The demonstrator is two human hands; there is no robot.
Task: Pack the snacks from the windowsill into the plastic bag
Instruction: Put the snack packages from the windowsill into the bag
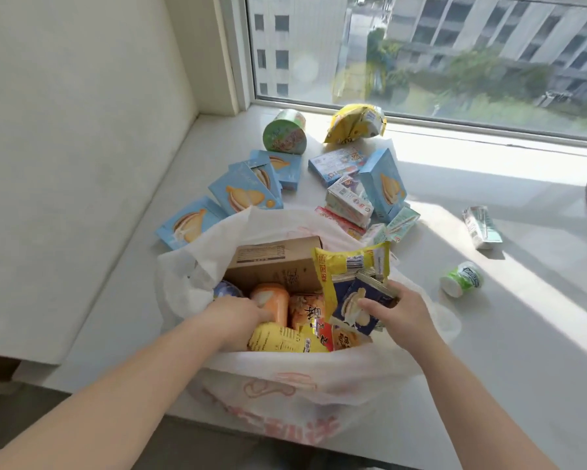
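A white plastic bag (285, 378) with red print stands open at the windowsill's near edge. Inside are a brown carton (275, 262), an orange cup (271, 300), a yellow packet (285, 339) and other snacks. My left hand (237, 317) reaches into the bag beside the orange cup; its fingertips are hidden. My right hand (397, 310) pinches a dark blue snack packet (356, 307) over the bag's right side, with a yellow packet (349, 266) just behind it. Several light blue snack boxes (244, 191) lie on the sill beyond the bag.
On the white windowsill (522, 334) also lie a green cup (285, 135), a yellow chip bag (353, 123), small drink cartons (349, 198), a carton (482, 225) and a small green bottle (461, 278) to the right. The window (421, 45) is behind; a wall stands left.
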